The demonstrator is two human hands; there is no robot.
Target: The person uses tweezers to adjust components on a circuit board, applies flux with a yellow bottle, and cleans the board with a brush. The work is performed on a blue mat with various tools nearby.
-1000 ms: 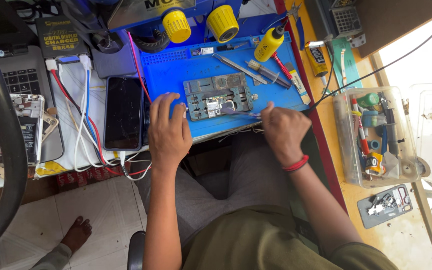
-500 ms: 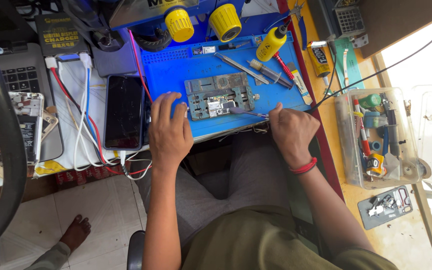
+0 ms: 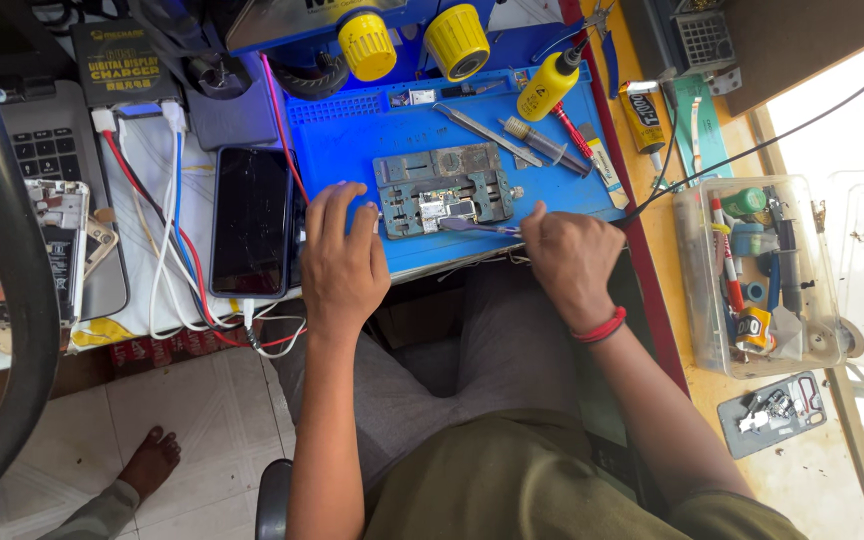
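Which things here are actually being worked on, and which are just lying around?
In use:
left hand steadying the grey fixture
right hand holding tweezers at the fixture
blue mat under it

Lying about:
black phone
yellow bottle
syringe
clear box of tools
cables
laptop

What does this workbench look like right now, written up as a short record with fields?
Left hand: flat on the blue mat, beside the grey holder
Right hand: grips a thin tool, tip at the holder
Holder: lies mid-mat, small board clamped in it
Phone: dark screen, left of the mat
Yellow bottle: top right of the mat
Clear box: right side, full of small tools
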